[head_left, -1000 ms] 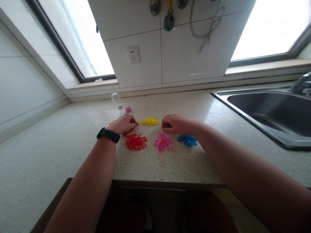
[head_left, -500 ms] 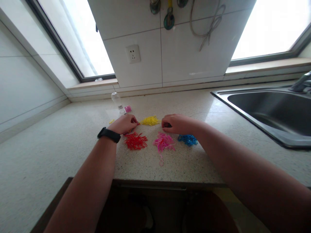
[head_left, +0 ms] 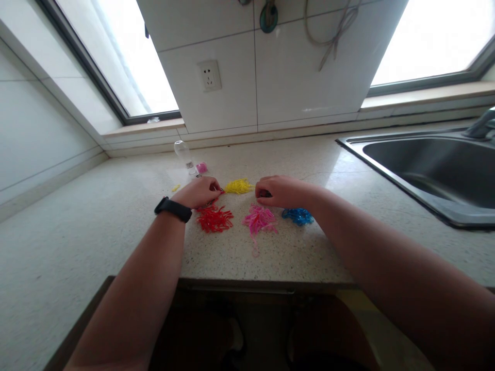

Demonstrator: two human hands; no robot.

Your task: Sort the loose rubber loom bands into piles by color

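My left hand (head_left: 201, 191), with a black band on its wrist, is closed in a pinch at the left end of a pile of yellow rubber bands (head_left: 238, 186). What its fingertips hold is too small to make out; a bit of red shows there. A pile of red rubber bands (head_left: 215, 219) lies just below that hand. At the yellow pile's right end my right hand (head_left: 276, 190) is curled shut, its fingertips hidden. Below it are a pile of pink rubber bands (head_left: 260, 219) and a pile of blue ones, the blue rubber bands (head_left: 298, 216) close to my forearm.
Behind my left hand, a clear plastic bottle (head_left: 183, 156) lies by a small pink item (head_left: 201, 167). A few yellow bands (head_left: 176, 188) are left of that hand. A steel sink (head_left: 425, 154) is set into the speckled countertop (head_left: 127, 221) at right.
My view has tilted slightly, so the counter and piles sit higher in the picture. Both hands stay at the ends of the yellow pile, with only small finger movements.
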